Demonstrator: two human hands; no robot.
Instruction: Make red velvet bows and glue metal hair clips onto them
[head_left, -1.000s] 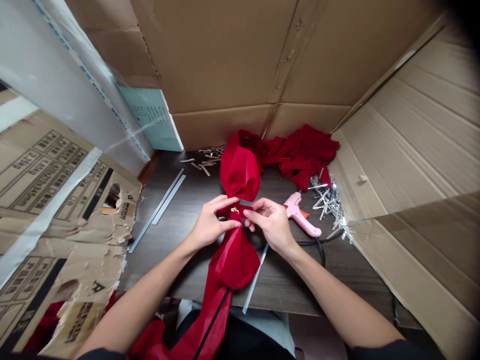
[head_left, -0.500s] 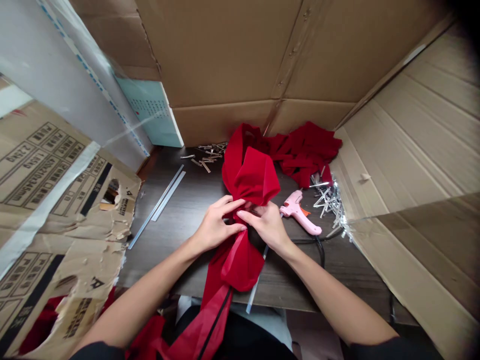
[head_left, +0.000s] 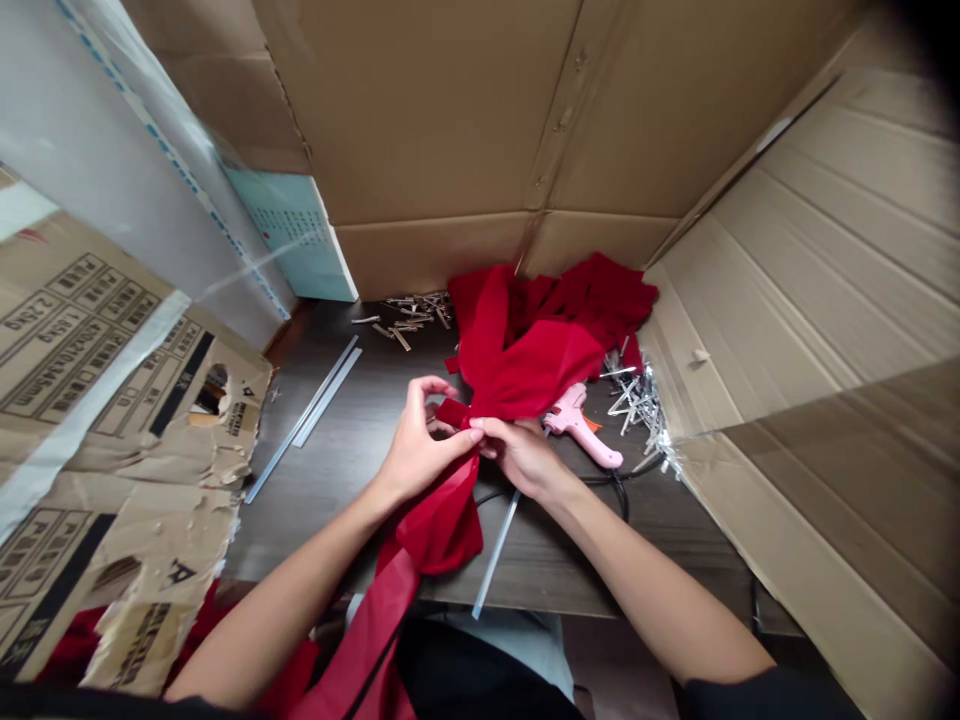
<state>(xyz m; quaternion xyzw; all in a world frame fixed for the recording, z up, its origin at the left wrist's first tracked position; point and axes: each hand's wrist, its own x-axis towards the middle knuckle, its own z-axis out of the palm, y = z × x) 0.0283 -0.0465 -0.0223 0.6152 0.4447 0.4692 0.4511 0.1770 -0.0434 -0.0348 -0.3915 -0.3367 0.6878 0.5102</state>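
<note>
A large red velvet bow [head_left: 551, 370] is gathered at its middle between my two hands, its loops fanning out above and a loop and long tail [head_left: 390, 580] hanging below over the table's front edge. My right hand [head_left: 525, 455] pinches the gathered middle between thumb and fingers. On the other side, my left hand [head_left: 420, 440] has its thumb pressed at the knot, with its fingers curled around a short red strip [head_left: 452, 412]. Its index finger is raised. Partly behind my right hand lies a pink glue gun [head_left: 585, 430], with a clear glue stick [head_left: 496, 560] running toward the front edge.
A pile of red fabric strips [head_left: 611, 295] lies at the back right. Small metal clips [head_left: 409, 320] are scattered at the back left, and silver ones [head_left: 637, 405] at the right. Loose glue sticks [head_left: 326, 395] lie left. Cardboard walls [head_left: 435, 250] enclose the dark tabletop [head_left: 300, 520].
The bow's upper loops have turned and spread rightward, partly covering the glue gun. My left hand's index finger has lifted, and a short red strip now shows by it. The view has shifted slightly.
</note>
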